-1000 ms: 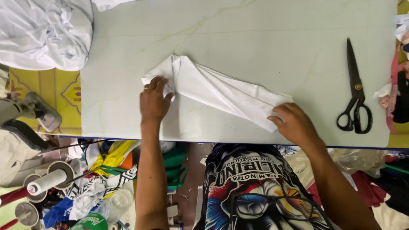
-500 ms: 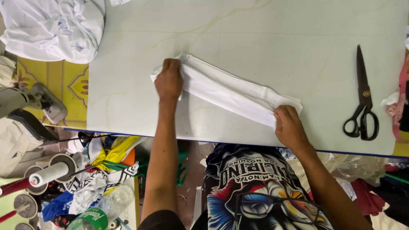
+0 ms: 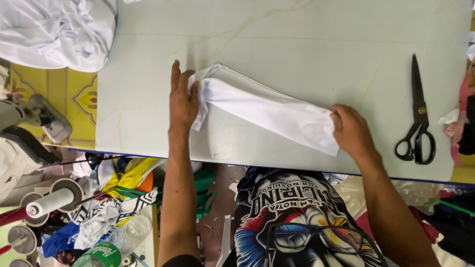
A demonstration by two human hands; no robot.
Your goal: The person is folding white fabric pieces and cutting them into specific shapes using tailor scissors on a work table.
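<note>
A folded piece of white cloth (image 3: 267, 111) lies on the pale tabletop (image 3: 307, 44), near the middle of its near edge. It forms a long band that runs at a slant, its left end farther from the near edge and its right end closer to it. The left end is bunched into soft layered folds; the rest is smooth and flat, widening slightly toward a squared right end.

The left hand (image 3: 182, 101) lies palm down over the left end of the cloth, fingers stretched out flat and close together, pointing toward the far edge, pressing the fold rather than clasping it. The forearm runs straight back over the near edge. The right hand (image 3: 350, 129) rests on the right end of the cloth, fingers curled in and pinching the fabric edge, wrist angled back toward the near right.

Black scissors (image 3: 418, 118) lie closed near the right edge of the tabletop, blades pointing to the far edge, well apart from the cloth. A heap of white fabric (image 3: 54, 29) overhangs the far left corner.
</note>
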